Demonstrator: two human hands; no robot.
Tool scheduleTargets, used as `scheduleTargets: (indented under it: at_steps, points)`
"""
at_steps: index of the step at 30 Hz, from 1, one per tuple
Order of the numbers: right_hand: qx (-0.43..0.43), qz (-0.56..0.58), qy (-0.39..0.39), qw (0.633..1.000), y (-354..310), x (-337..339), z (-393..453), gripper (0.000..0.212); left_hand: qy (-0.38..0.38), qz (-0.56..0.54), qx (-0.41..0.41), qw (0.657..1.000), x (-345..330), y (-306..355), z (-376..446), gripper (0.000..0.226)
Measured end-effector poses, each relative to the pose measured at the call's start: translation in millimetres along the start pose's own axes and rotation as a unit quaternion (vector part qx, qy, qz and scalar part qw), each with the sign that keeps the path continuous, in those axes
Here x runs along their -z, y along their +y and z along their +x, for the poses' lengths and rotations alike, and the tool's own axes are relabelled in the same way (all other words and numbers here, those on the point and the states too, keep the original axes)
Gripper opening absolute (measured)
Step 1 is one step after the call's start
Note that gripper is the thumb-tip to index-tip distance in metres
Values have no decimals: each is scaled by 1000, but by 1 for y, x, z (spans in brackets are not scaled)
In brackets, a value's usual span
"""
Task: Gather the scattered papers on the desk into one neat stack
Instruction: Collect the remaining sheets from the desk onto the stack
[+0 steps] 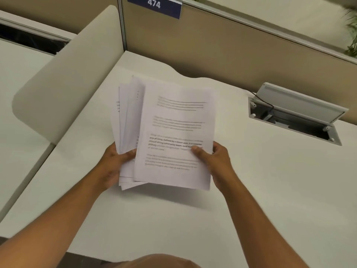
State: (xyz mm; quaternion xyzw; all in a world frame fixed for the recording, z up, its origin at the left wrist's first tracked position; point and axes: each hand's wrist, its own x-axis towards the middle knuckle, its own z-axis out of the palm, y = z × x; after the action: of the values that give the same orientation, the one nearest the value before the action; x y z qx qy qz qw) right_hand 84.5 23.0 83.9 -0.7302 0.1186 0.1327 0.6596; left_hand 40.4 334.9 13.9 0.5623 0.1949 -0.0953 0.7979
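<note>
Several white printed papers (173, 128) are held up above the white desk (251, 190) in a loose, fanned bundle. The top sheet faces me with blurred paragraphs of text. Sheets behind it splay out to the left and stick out at the bottom left. My left hand (114, 165) grips the bundle's lower left edge, thumb on top. On the lower right edge my right hand (214, 161) clamps the top sheet with its thumb pressed on the text. No loose sheet is visible on the desk.
An open cable hatch (295, 115) with a raised grey lid and a black cord sits in the desk at the right. A rounded beige side divider (65, 84) stands at the left, a tan partition (222, 49) with a blue "474" sign (154, 5) behind.
</note>
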Motion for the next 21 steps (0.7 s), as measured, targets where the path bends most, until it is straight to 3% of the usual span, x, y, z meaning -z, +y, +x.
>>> scheduleTargets:
  at_steps: [3, 6, 10, 14, 17, 21]
  points:
    - [-39, 6, -2, 999, 4, -12, 8, 48, -25, -7, 2, 1000, -5, 0, -2, 63]
    - [-59, 61, -77, 993, 5, -20, 19, 60, -13, -6, 7, 1000, -5, 1, -6, 47]
    - [4, -14, -106, 994, 5, -47, 32, 46, 13, -81, 74, 994, 8, 6, -11, 64]
    - [28, -47, -102, 993, 2, -75, 45, 41, 75, -24, 25, 997, 24, 6, -13, 63]
    - [58, -121, -45, 990, 4, -86, 59, 24, 102, -13, 11, 995, 38, 4, -10, 56]
    - [131, -351, 88, 923, 21, -81, 79, 41, 122, -27, 6, 992, 55, 2, -3, 55]
